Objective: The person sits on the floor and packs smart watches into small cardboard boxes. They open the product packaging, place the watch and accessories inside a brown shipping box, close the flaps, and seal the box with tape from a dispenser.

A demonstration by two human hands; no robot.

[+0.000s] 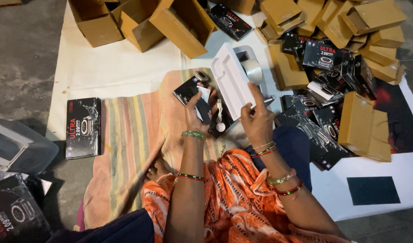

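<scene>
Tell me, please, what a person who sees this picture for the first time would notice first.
Most striking is the white moulded tray that the right hand holds up at the centre, beside the left hand gripping a small black box. Behind them, at the top and right, lies a heap of brown cardboard boxes mixed with glossy black product boxes. One more black box lies alone on the floor to the left, by the striped cloth.

Right hand [257, 120] is hiding the white tray's [232, 81] lower end. Left hand [198, 112] is covering part of a black box [187, 90]. Brown cartons [139, 20] are running off the top edge.
</scene>
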